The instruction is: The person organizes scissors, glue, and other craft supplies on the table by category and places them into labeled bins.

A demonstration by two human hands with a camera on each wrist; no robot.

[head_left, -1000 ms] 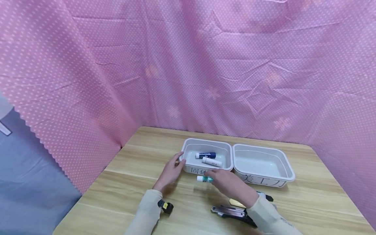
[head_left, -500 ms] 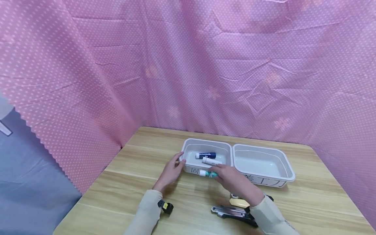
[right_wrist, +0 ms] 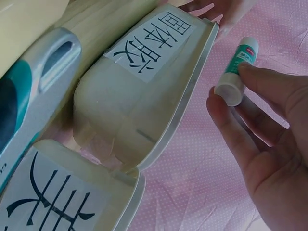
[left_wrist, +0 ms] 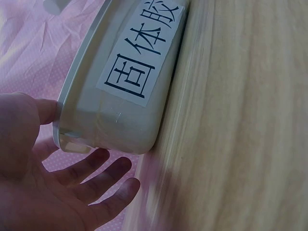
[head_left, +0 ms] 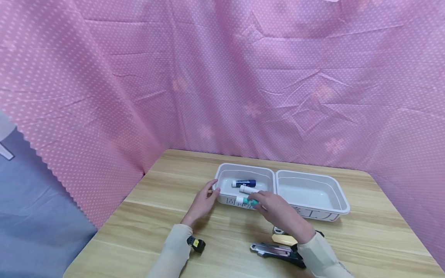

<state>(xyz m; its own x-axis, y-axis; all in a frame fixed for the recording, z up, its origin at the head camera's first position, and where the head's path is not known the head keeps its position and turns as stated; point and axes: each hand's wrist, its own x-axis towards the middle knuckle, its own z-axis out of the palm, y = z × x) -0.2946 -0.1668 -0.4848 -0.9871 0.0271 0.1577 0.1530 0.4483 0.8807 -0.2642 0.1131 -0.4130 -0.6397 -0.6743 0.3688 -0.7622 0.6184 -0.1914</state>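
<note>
Fingers (right_wrist: 231, 134) of the right hand (head_left: 272, 206): curled, pinching one glue stick (right_wrist: 236, 62) against the thumb. Glue stick: green label, white ends; held off the table, at the near side of the left-hand bin, one white end pointing left. In the head view it overlaps that bin's labelled front; contact cannot be told.

Left hand (head_left: 203, 200): thumb and forefinger grasping the rim at the near left corner of the same bin; the remaining fingers loosely spread beside its end wall.

Bin, left-hand (head_left: 250, 173): white plastic, paper label (left_wrist: 134, 53) lettered 固体胶 on the front. Contents: one navy tube (head_left: 246, 183) with white cap, lying crosswise; one white tube (head_left: 246, 189), just in front of it, partly hidden by the right hand.

Bin, right-hand (head_left: 307, 195): white, of like shape, side by side with the first; label partly covered.

Below the right forearm, on the wood-grain table (head_left: 139, 231): one silver-and-black cutter (head_left: 274, 250); one yellow-handled item (head_left: 284, 239); further pieces, partly hidden by the arm.

Left wrist: black device (head_left: 197, 245) with yellow mark. Sleeves (head_left: 170, 251): cream.

Backdrop: pink dotted curtain (head_left: 208, 77); blue cloth (head_left: 34, 193) at far left.
</note>
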